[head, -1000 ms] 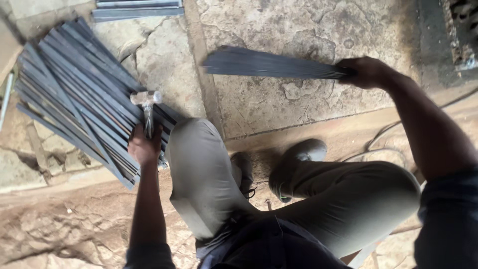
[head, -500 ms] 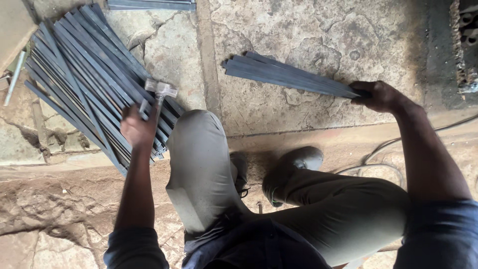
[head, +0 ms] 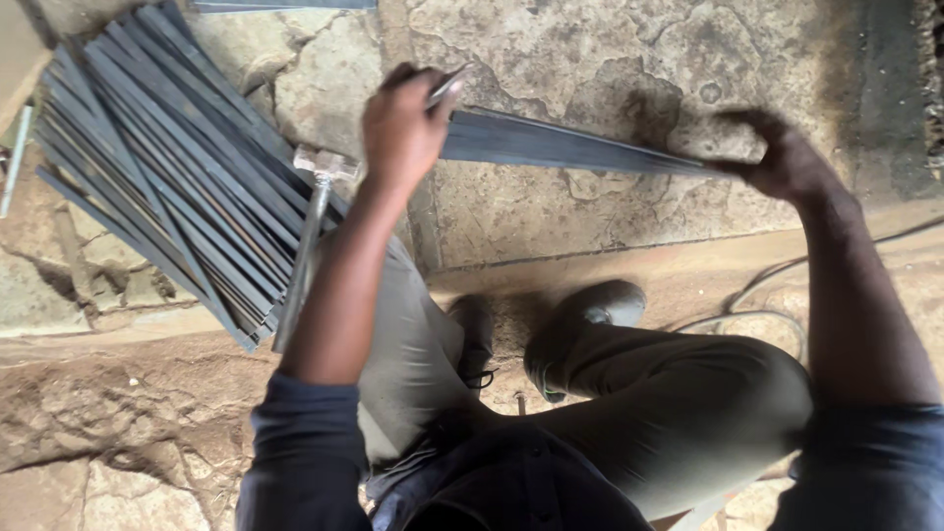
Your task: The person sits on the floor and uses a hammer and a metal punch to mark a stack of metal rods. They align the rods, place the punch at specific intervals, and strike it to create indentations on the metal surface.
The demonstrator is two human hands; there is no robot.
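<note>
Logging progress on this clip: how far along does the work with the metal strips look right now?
Looks midway. Already done: a big fanned pile of grey strips lies on the stone floor, with a hammer resting against it. In hand: both hands grip a small bundle of strips, left hand at one end, right hand at the other. Left: that bundle is not yet on the pile.
</note>
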